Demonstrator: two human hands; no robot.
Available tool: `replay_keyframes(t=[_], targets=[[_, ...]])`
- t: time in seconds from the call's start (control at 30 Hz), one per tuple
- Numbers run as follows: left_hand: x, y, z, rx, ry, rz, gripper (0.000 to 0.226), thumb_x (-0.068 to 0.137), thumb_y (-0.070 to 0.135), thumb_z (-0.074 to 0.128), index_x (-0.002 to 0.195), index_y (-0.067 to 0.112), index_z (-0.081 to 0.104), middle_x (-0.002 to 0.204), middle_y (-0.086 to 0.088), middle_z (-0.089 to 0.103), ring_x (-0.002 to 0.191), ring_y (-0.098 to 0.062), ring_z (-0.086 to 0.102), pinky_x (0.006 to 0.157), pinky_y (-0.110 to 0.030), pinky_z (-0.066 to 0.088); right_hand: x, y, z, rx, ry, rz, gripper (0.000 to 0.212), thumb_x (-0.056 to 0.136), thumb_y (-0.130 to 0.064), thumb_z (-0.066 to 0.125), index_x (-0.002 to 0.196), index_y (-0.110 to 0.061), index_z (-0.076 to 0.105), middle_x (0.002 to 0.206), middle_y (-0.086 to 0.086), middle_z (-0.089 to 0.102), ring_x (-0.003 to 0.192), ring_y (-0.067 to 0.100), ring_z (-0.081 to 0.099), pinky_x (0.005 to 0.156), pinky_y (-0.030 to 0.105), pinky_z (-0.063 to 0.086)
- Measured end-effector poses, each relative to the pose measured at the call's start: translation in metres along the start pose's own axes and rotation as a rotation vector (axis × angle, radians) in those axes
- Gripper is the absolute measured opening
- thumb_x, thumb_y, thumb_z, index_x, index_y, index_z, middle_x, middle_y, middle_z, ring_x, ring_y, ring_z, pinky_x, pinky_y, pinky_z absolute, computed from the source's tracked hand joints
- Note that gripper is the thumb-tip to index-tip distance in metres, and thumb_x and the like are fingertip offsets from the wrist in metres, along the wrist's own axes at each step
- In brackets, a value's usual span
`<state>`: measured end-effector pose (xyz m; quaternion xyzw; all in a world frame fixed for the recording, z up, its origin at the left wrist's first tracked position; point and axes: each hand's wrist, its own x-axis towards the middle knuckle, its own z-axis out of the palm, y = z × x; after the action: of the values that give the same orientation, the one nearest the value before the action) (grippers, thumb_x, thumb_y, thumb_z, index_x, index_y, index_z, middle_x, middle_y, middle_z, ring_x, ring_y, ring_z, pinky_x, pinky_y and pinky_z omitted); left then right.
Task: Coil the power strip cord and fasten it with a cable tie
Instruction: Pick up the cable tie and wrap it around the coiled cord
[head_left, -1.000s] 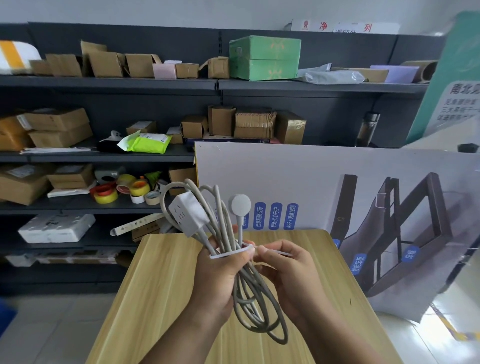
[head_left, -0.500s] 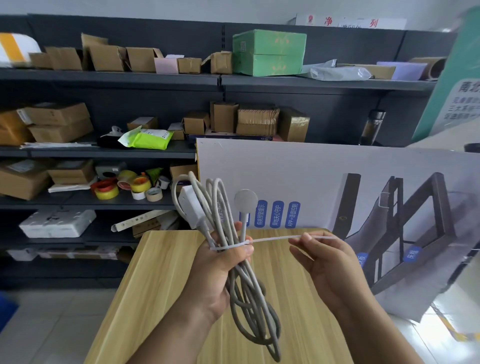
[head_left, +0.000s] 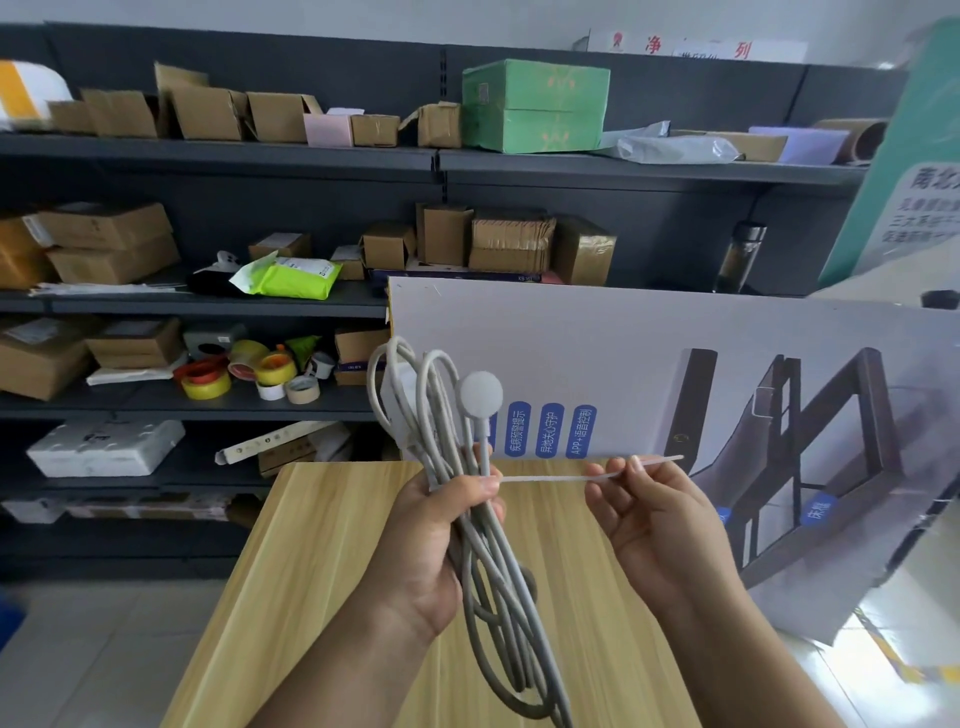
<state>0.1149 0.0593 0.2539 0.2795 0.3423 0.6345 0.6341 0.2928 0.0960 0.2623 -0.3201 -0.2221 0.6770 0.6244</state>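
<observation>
While left hand (head_left: 441, 540) wraps the coiled cord (head_left: 498, 597) above the tabletop (head_left: 311, 597), right hand (head_left: 644, 509) grip pinching cable tie (head_left: 545, 479) tail, drawn taut sideways.

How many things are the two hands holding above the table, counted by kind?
Coiled cord with power strip, gripped in the left hand: 1
Cable tie, white, its tail pinched by the right hand: 1
Total: 2
</observation>
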Motion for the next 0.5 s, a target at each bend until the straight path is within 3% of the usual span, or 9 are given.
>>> replay_keyframes(t=[0.07,0.33,0.5], targets=[[0.001,0.001,-0.002,-0.015,0.009,-0.011,0.011,0.069,0.006,0.067,0.078,0.012,0.071,0.065,-0.007,0.057,0.055,-0.016,0.057,0.056,-0.029,0.05,-0.001,-0.002,-0.001,-0.035,0.008,-0.039,0.027,0.1,-0.001,0.039,0.076,-0.004,0.051,0.062,0.006,0.062,0.058,0.017,0.069,0.053,0.025,0.059],[0.0,0.003,-0.005,0.112,-0.026,0.001,0.013,0.07,0.003,0.066,0.083,0.004,0.068,0.064,-0.012,0.057,0.059,-0.022,0.057,0.057,-0.03,0.051,0.009,-0.014,-0.006,-0.148,0.064,-0.182,0.026,0.1,0.0,0.041,0.076,-0.008,0.048,0.064,0.005,0.06,0.052,0.015,0.065,0.049,0.022,0.054],[0.011,0.003,-0.005,0.097,0.013,-0.071,0.011,0.085,0.0,0.061,0.091,0.004,0.068,0.068,-0.011,0.059,0.063,-0.022,0.059,0.063,-0.033,0.051,0.017,-0.011,-0.01,-0.117,0.063,-0.149,0.025,0.1,-0.001,0.041,0.077,-0.008,0.048,0.072,0.008,0.058,0.057,0.016,0.068,0.049,0.02,0.052]])
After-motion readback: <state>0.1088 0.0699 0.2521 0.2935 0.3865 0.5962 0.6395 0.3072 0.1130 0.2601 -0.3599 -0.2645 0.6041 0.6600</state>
